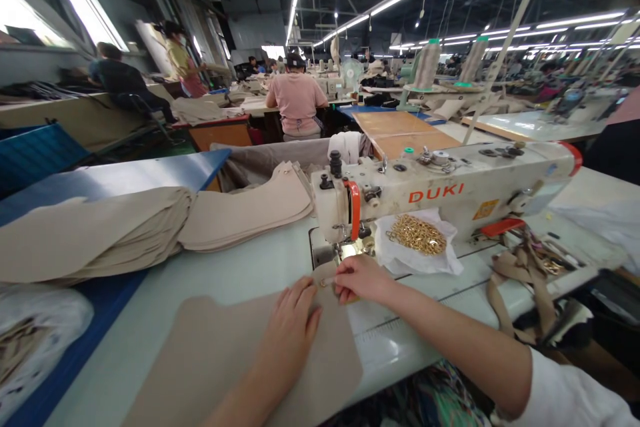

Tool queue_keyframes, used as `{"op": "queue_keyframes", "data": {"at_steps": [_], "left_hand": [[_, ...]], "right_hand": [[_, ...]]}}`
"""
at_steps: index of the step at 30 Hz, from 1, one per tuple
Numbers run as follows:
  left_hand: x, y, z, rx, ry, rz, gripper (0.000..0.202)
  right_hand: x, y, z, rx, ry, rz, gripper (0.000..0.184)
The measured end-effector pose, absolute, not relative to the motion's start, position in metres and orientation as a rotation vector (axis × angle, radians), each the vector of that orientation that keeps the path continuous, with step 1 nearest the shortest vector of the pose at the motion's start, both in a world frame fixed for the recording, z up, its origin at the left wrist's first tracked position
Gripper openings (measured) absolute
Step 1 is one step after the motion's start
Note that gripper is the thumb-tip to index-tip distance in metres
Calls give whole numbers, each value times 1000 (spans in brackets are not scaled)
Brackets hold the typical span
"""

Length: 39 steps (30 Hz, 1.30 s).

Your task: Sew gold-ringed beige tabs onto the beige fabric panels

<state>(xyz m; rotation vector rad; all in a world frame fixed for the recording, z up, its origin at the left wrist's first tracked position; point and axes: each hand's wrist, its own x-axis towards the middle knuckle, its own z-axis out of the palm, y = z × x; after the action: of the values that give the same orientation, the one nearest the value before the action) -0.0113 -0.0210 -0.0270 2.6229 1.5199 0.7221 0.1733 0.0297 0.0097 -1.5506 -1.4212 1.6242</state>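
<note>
A large beige fabric panel (pixel 220 347) lies on the sewing machine's table, its upper edge near the lit needle area (pixel 349 251). My left hand (pixel 293 320) rests flat on this panel, fingers stretched toward the needle. Just right of it, my right hand (pixel 364 278) has its fingers pinched at a small light tab with a metal ring (pixel 326 281), on the panel in front of the presser foot. The fingertips partly hide the tab. The white sewing machine (pixel 440 193) stands directly behind both hands.
Gold metal rings (pixel 417 235) are heaped on white wrapping against the machine. Stacked beige panels (pixel 100 230) lie at left, another stack (pixel 250 210) beside them. Tan straps (pixel 523 280) hang at right. A plastic bag (pixel 45 340) is at lower left. A person in pink (pixel 296 100) sits ahead.
</note>
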Motion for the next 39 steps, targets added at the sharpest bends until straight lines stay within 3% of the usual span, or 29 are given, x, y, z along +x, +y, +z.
{"op": "queue_keyframes", "data": {"at_steps": [5,12,17,29,35,39], "left_hand": [[-12,-24,-29,2615,1537,768,32],[4,-7,-14,2643,1361,881,19],[15,10,-6,2741,1234,885,28],[19,19,-7,2733,1154,865,26],[19,22,-7,2721,1162,867,21],[18,22,-9,2720,1164,870,21]], "right_hand": [[169,34,6,-1590,-1466,1595,17],[169,37,11,-1612,-1491,1614,23],[168,38,16,-1630,-1474,1638,25],[171,41,12,-1659,-1524,1620,23],[182,30,20,-1679,-1727,1342,18],[199,11,17,-1550,-2142,822,16]]}}
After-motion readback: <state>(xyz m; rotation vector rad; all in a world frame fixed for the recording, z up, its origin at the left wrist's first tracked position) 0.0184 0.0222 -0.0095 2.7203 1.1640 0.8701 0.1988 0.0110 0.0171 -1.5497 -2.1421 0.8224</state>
